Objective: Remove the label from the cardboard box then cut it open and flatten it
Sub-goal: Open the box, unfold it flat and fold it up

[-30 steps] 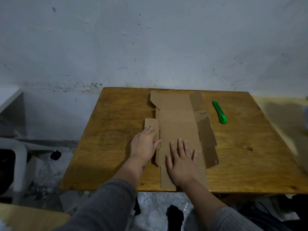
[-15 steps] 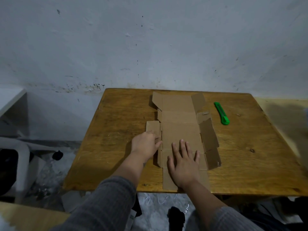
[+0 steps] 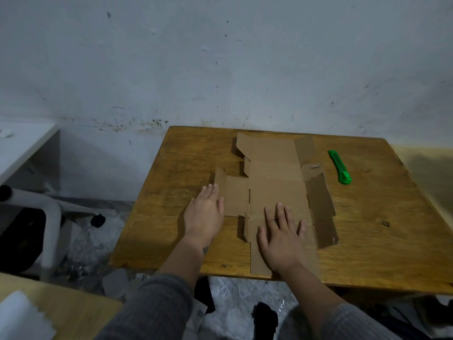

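Note:
The brown cardboard box point(image 3: 275, 168) lies unfolded and nearly flat on the wooden table point(image 3: 367, 229), its panels running from the far edge to the near edge. My right hand point(image 3: 282, 236) presses flat on the near panel with fingers spread. My left hand point(image 3: 204, 212) lies flat with straight fingers at the outer edge of the left side flap point(image 3: 235, 197), which is spread out on the table. The right side flaps point(image 3: 320, 200) stand slightly raised. A green utility knife point(image 3: 340, 166) lies on the table to the right of the box.
The table stands against a grey wall. A white surface point(image 3: 22, 146) and a white chair frame point(image 3: 36, 204) are at the left. Another wooden surface with a white object point(image 3: 22, 317) is at the bottom left. Clutter lies on the floor below the table's front edge.
My left hand has spread the left side flap outward to the left and now lies flat on its outer edge. My right hand has stayed pressed on the near panel.

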`<move>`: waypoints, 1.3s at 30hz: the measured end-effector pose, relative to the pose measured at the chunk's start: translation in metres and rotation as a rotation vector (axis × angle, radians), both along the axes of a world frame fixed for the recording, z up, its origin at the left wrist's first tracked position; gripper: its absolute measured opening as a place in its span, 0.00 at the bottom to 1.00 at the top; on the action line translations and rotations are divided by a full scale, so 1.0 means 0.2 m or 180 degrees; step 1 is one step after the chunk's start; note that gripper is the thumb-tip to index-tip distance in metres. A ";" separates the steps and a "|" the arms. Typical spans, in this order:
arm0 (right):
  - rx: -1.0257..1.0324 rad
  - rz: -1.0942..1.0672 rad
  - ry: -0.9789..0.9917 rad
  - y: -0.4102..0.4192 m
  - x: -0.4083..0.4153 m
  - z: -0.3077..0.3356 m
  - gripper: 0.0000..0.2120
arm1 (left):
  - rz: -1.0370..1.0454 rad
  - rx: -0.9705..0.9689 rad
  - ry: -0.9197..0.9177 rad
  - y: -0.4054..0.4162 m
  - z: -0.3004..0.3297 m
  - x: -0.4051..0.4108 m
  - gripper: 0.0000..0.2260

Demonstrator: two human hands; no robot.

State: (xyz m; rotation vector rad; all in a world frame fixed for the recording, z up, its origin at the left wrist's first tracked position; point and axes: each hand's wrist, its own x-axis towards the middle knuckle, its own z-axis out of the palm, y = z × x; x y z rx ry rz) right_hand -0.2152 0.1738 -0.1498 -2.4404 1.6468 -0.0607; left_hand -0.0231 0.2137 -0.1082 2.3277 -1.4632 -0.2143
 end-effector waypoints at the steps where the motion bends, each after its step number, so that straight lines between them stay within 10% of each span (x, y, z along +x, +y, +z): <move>1: -0.0004 0.0000 0.0002 0.00 0.00 0.00 0.29 | -0.0025 0.0271 -0.0105 0.01 -0.02 0.02 0.25; 7: -0.0004 0.0000 -0.0010 0.00 -0.01 0.00 0.30 | -0.0124 0.1079 -0.0289 0.04 -0.11 0.06 0.42; 20: 0.0180 -0.0400 -0.0533 -0.17 0.00 0.21 0.20 | -0.0080 0.1015 -0.0595 -0.20 0.09 -0.11 0.35; 30: 0.0026 -0.0333 0.0434 -0.70 -0.12 0.15 0.28 | -0.0589 0.1425 -0.0598 -0.44 -0.04 -0.27 0.44; 39: -0.0333 -0.1298 -0.1123 -0.98 -0.13 0.06 0.25 | -0.0484 0.0717 -0.0525 -0.39 -0.19 -0.22 0.48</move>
